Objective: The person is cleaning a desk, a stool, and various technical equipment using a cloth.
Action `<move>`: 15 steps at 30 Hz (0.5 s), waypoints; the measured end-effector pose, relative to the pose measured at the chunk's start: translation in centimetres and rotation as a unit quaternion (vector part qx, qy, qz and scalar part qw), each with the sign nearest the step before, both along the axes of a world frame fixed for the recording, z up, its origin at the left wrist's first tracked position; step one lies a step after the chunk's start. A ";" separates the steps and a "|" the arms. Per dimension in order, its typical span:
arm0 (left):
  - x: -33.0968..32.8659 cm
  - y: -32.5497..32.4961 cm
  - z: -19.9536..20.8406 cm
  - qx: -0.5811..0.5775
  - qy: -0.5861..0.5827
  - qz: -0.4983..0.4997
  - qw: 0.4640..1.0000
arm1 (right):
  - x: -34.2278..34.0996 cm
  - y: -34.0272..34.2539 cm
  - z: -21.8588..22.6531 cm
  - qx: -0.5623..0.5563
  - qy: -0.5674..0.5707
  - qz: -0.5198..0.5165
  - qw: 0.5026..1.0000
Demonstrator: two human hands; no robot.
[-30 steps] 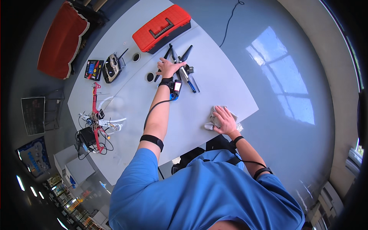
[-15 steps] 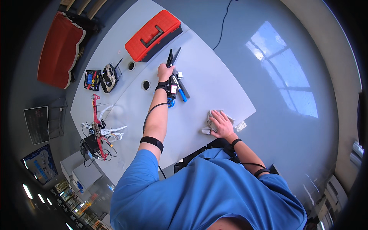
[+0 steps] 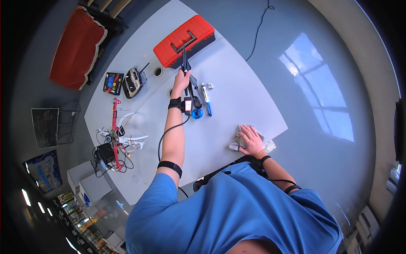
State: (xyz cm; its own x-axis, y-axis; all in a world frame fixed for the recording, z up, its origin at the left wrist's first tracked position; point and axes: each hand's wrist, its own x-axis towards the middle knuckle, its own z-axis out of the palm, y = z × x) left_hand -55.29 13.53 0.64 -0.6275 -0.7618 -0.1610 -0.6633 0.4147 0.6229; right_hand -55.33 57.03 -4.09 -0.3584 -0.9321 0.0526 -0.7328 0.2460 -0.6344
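My left hand (image 3: 181, 81) is closed around a bunch of long black propellers (image 3: 186, 64); their blades stick out past both sides of the fist. It is over the middle of the table, just short of the toolbox. Right of it lie a white-and-blue marker (image 3: 206, 100) and a small white block (image 3: 210, 85). Close to my left wrist are a blue ring-shaped spool (image 3: 197, 113) and a small black object (image 3: 197, 102). My right hand (image 3: 252, 142) presses flat, fingers stretched, on a crumpled pale grey cloth (image 3: 239, 139) near the table's front right edge.
A red-lidded toolbox (image 3: 184, 39) stands at the far edge of the table (image 3: 228, 72). On the left are a radio controller (image 3: 133, 83), a small dark box (image 3: 113, 83) and a red-and-white drone frame (image 3: 115, 139) with loose cables. A cable runs along my left arm.
My left hand has drawn the black propellers away from the marker, which now lies uncovered beside the white block. The right hand stays on the cloth. The whole view has shifted slightly.
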 end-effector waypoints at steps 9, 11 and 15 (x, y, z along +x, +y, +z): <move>11.0 12.2 7.2 0.379 0.116 -0.087 0.914 | -0.1 0.3 -0.2 -0.016 -0.002 0.005 1.000; 13.0 17.4 7.6 0.456 0.125 -0.055 0.879 | -0.4 0.2 -0.4 -0.013 0.007 0.006 1.000; 16.4 22.6 8.3 0.561 0.193 0.044 0.804 | -1.7 -0.5 -0.9 -0.021 0.012 0.055 0.998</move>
State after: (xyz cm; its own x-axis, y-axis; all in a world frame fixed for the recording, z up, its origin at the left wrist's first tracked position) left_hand -38.88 36.14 8.98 -0.7476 -0.3164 -0.5840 -0.3277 -0.5890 0.7387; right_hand -57.03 56.51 -4.95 -0.2514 -0.9627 0.0997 -0.7691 0.1362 -0.6244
